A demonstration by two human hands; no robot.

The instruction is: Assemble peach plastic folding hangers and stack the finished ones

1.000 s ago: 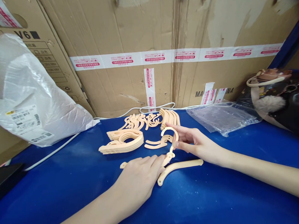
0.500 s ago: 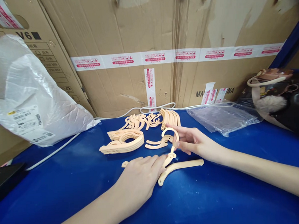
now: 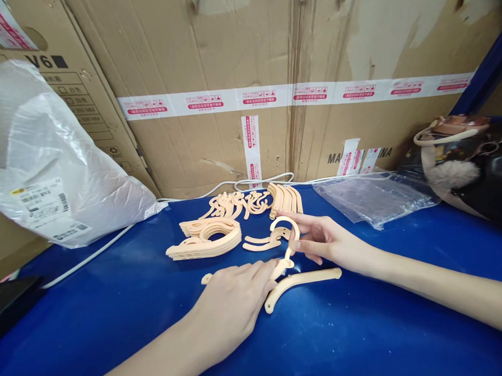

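My left hand (image 3: pixel 235 295) is closed over a cream plastic hanger arm (image 3: pixel 206 279), whose ends stick out on both sides of it. Between thumb and fingers, my right hand (image 3: pixel 319 240) pinches a cream hanger hook (image 3: pixel 285 222); its lower end meets the arm beside my left fingers. Whether the two are locked together cannot be seen. A loose curved hanger arm (image 3: pixel 302 280) lies just right of my left hand. Behind the hook rest more hanger pieces (image 3: pixel 258 245). A stack of folded hangers (image 3: pixel 207 241) sits to the left.
Loose hooks (image 3: pixel 230 203) and a row of hanger arms (image 3: pixel 284 198) lie at the back of the blue table (image 3: pixel 326 341). A clear plastic bag (image 3: pixel 373 201) and a black bag (image 3: pixel 494 181) are at right, a white parcel bag (image 3: pixel 56 164) at left. Cardboard boxes (image 3: pixel 206 55) stand behind.
Both hands keep their hold on the hook and the hanger arm. The view has shifted very slightly; nothing else visibly moves.
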